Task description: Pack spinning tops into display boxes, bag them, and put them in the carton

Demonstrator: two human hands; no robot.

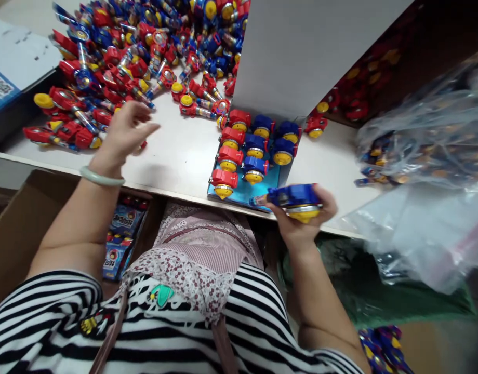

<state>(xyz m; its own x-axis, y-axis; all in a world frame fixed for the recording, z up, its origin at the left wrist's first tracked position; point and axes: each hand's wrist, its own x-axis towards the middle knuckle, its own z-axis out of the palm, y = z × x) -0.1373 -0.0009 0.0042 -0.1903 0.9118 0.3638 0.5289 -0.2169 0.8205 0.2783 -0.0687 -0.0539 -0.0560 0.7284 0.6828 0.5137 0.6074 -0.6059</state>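
My right hand [307, 228] grips a blue spinning-top launcher [293, 195] with a yellow top under it, in front of the display box's near right corner. The display box [273, 179] is shiny blue inside and has a tall pale lid [281, 57] standing up at its back. Red launchers [228, 156] fill a column on its left, and blue launchers [256, 143] stand in shorter columns beside them. Over the table's left side, my left hand [128, 130] is raised with thumb and fingers apart and nothing visible in it, close to a big pile of red and blue launchers [118, 72].
Clear plastic bags [429, 140] with small toys lie at the right. A blue-and-white box [16, 72] stands at the far left. Below the table's front edge are a cardboard carton [24, 218], blue printed packs [120, 234] and a green sack [379, 291].
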